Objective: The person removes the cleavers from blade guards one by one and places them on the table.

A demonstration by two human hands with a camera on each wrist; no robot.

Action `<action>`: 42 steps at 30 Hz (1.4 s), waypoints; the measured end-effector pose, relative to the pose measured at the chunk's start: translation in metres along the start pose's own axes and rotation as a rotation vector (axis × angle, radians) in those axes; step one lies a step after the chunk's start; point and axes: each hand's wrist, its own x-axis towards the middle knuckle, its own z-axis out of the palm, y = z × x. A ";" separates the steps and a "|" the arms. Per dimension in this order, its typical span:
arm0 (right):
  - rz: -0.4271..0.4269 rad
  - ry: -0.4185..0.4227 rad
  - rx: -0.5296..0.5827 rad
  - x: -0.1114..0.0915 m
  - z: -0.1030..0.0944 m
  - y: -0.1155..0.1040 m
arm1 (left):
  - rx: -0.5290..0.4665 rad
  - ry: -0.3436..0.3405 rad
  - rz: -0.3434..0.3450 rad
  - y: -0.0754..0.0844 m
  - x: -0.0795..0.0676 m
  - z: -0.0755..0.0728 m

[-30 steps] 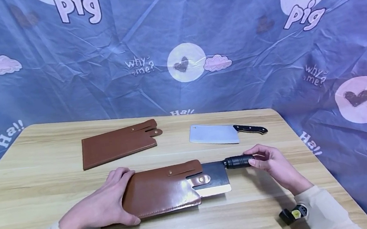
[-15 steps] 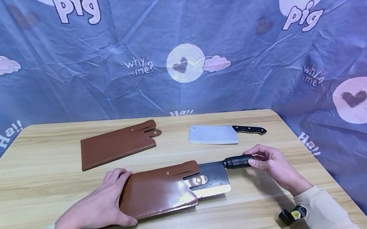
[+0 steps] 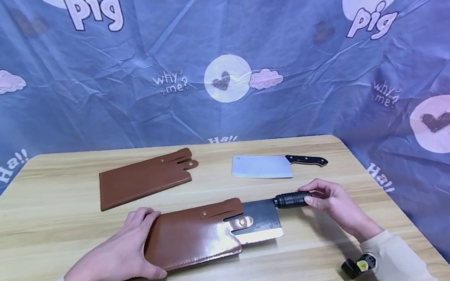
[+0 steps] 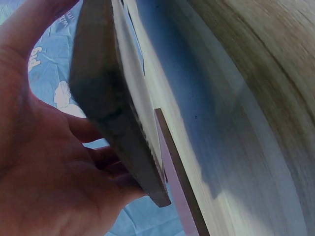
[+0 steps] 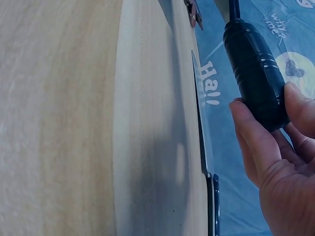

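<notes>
My left hand [image 3: 122, 251] grips the closed end of a brown leather sheath [image 3: 190, 235], thumb along the near edge and fingers over the far edge. Partly inside that sheath is a dark-bladed cleaver [image 3: 262, 216] with a bright cutting edge toward me; the rest of its blade is hidden in the leather. The strap with a snap lies over the blade at the sheath's mouth. My right hand [image 3: 333, 204] pinches the end of the cleaver's black ridged handle [image 5: 256, 73] between thumb and fingers. In the left wrist view the sheath [image 4: 113, 98] is held tilted above the tabletop.
Farther back on the wooden table [image 3: 65, 256] lie a second brown leather sheath [image 3: 145, 179] at left and a silver cleaver [image 3: 261, 166] with a black riveted handle at right. A blue printed cloth [image 3: 308, 91] hangs behind the table's far edge.
My left hand and the sheath have shifted slightly left, so a little more of the dark blade shows. The right hand has stayed nearly still on the handle.
</notes>
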 end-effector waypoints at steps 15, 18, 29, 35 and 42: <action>-0.010 -0.012 0.027 0.000 -0.004 0.001 | 0.008 -0.018 -0.029 -0.001 0.000 0.005; -0.014 -0.016 0.044 0.001 -0.004 0.002 | 0.010 -0.015 -0.026 -0.001 0.000 0.005; -0.004 -0.024 0.067 0.001 -0.005 0.003 | 0.016 -0.007 -0.012 -0.001 -0.002 0.006; -0.004 -0.027 0.119 0.001 -0.005 0.005 | 0.009 -0.012 -0.028 -0.004 -0.003 0.005; -0.010 -0.031 0.163 0.000 -0.004 0.007 | 0.005 -0.007 -0.010 -0.006 -0.005 0.005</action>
